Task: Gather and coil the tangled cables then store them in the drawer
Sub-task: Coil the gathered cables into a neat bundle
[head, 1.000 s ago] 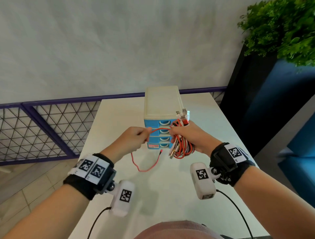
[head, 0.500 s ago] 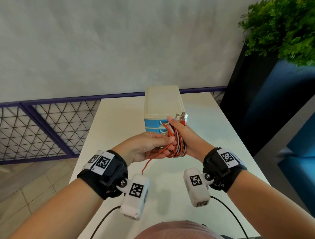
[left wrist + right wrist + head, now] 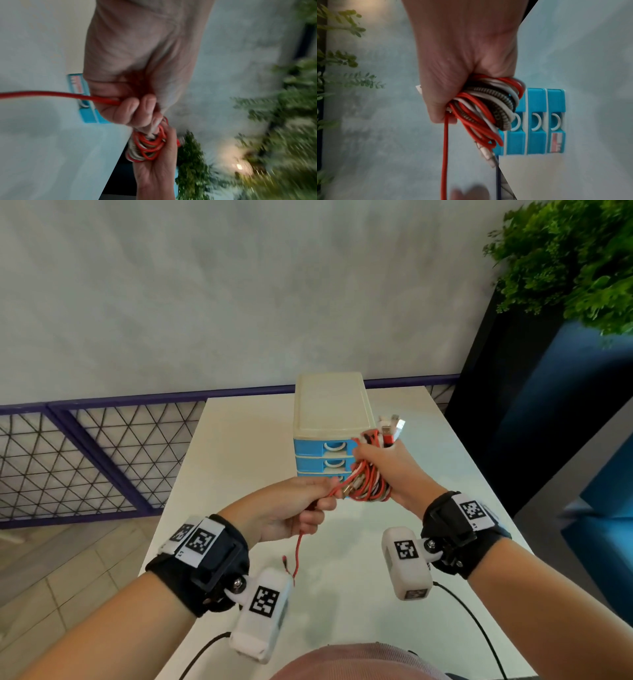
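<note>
My right hand [image 3: 383, 463] grips a coiled bundle of red, white and braided cables [image 3: 368, 484], held above the table just in front of the small drawer unit [image 3: 330, 419]. USB plugs [image 3: 392, 428] stick up out of the top of the fist. My left hand [image 3: 301, 508] pinches the loose red cable end [image 3: 298, 549], whose tail hangs down past the wrist camera. In the right wrist view the cable bundle [image 3: 488, 108] fills the fist before the blue drawer fronts [image 3: 537, 121], all pushed in. The left wrist view shows the red cable [image 3: 51, 94] running into curled fingers [image 3: 135, 106].
The white table [image 3: 239, 446] carries only the drawer unit. A purple mesh railing [image 3: 85, 457] runs behind and to the left. A dark planter with green foliage [image 3: 575, 261] stands at the right.
The left hand has pulled down and toward me along the red cable, drawing its tail taut from the bundle. The right hand has tilted the bundle and lifted slightly rightward.
</note>
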Action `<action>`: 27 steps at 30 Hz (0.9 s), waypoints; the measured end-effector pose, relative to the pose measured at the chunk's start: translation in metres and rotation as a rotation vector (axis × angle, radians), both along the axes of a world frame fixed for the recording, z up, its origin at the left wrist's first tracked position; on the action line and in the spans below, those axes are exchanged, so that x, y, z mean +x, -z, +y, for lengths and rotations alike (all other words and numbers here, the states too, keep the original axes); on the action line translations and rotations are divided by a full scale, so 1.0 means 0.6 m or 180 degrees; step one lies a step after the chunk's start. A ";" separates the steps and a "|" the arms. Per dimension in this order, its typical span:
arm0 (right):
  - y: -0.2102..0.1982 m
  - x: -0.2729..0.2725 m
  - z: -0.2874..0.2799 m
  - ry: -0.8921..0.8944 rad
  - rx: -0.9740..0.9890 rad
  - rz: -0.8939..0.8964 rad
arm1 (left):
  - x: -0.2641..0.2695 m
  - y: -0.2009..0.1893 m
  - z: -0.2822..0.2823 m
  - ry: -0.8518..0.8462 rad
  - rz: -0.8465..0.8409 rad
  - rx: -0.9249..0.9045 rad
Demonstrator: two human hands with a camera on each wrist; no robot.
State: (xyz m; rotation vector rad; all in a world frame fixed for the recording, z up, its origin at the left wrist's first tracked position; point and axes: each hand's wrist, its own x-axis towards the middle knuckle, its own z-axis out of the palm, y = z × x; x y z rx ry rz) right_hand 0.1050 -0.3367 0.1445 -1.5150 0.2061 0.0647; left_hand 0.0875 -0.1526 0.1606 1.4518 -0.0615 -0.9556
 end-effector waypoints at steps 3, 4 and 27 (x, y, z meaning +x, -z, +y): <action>-0.006 0.019 -0.037 0.0565 0.0205 0.0105 | -0.012 0.018 0.027 0.0106 0.0344 -0.0185; -0.007 0.023 -0.049 0.0680 0.0285 0.0130 | -0.016 0.029 0.036 0.0178 0.0369 -0.0161; -0.031 -0.031 0.024 -0.1305 0.0102 0.0436 | 0.033 0.011 0.010 -0.0485 -0.3443 0.1592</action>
